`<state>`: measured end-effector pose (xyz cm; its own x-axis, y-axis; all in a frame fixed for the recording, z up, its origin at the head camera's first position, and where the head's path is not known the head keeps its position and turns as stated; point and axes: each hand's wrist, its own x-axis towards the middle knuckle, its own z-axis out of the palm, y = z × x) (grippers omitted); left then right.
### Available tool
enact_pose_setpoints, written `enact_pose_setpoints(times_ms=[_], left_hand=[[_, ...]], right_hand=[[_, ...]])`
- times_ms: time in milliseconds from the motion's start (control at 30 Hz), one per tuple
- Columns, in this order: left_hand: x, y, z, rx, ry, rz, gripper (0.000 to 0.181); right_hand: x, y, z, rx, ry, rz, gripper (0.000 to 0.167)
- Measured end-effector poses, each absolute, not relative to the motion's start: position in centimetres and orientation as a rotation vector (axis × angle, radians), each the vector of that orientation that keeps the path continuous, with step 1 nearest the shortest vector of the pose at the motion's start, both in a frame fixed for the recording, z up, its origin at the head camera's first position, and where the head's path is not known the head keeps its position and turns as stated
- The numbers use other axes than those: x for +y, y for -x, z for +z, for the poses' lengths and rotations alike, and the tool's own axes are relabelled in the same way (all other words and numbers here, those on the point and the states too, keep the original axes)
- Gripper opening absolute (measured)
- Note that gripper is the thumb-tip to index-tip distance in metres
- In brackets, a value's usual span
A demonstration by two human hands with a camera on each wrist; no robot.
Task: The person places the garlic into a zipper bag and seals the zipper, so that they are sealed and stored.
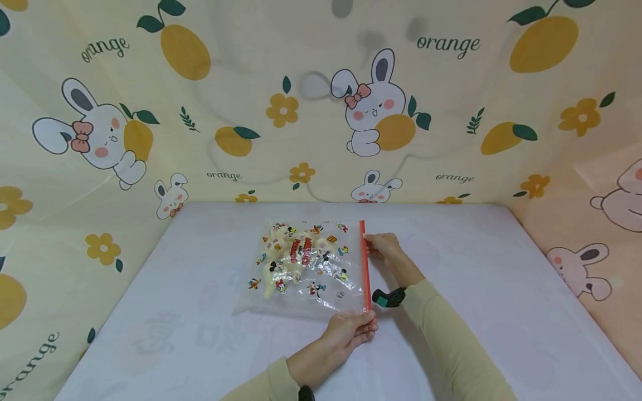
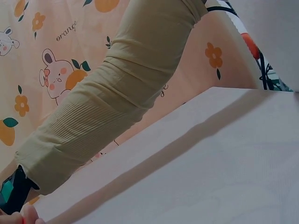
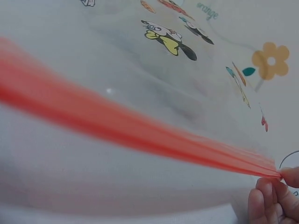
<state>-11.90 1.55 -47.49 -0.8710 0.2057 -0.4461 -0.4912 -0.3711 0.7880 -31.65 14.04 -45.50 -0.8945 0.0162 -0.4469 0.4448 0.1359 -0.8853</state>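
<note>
A clear zip bag with cartoon prints lies across the middle of the table, its red zip strip on the right side. Inside are cream-coloured things whose kind the printing and glare obscure. My left hand pinches the near end of the strip between thumb and fingers. At the far end, my right hand pinches the strip too. The right wrist view shows the red strip stretched to the right-hand fingers. Only a few left-hand fingertips appear in the left wrist view.
A white cloth covers the table. Behind it hangs a curtain printed with rabbits and oranges, continuing down both sides. Each wrist wears a dark band, the right one in plain sight. The right sleeve fills much of the left wrist view.
</note>
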Motion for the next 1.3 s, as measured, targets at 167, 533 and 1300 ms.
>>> enact_pose_setpoints(times_ms=[167, 533, 1300], left_hand=[[1.53, 11.92, -47.39, 1.441, 0.386, 2.256, 0.029], [1.53, 11.67, -47.28, 1.480, 0.365, 2.251, 0.026], [1.65, 11.57, -47.46, 1.502, 0.375, 2.226, 0.027]], right_hand=[[14.11, 31.83, -45.54, 2.129, -0.464, -1.771, 0.043], [14.22, 32.20, -45.61, 2.141, -0.498, -1.748, 0.042], [14.31, 32.40, -45.44, 2.139, -0.492, -1.771, 0.043]])
